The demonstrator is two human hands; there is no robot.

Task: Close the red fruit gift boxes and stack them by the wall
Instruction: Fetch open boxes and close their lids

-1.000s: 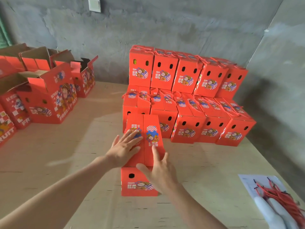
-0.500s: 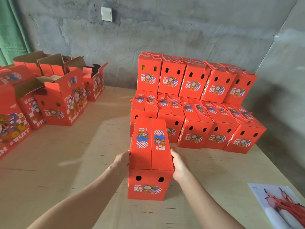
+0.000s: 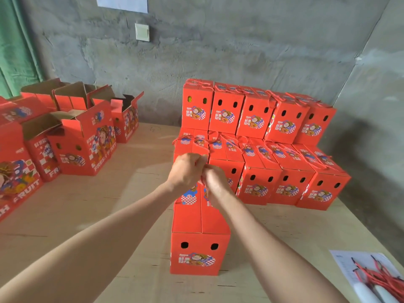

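Worked at plywood table [image 3: 65, 204] in grey concrete corner. Held left hand [image 3: 185, 171] and right hand [image 3: 215, 182] bunched together, fingers curled, over closed red gift box [image 3: 190, 219] mid-table; couldn't tell what got pinched.

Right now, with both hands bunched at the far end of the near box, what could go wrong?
1. The left hand and right hand are pinched together at the far end of the box; nothing steadies its near end, so a tug may tip or slide it.
2. Its lid flaps meet at a bare seam and could spring open when lifted.
3. Loose rope handles on the stack might snag it.
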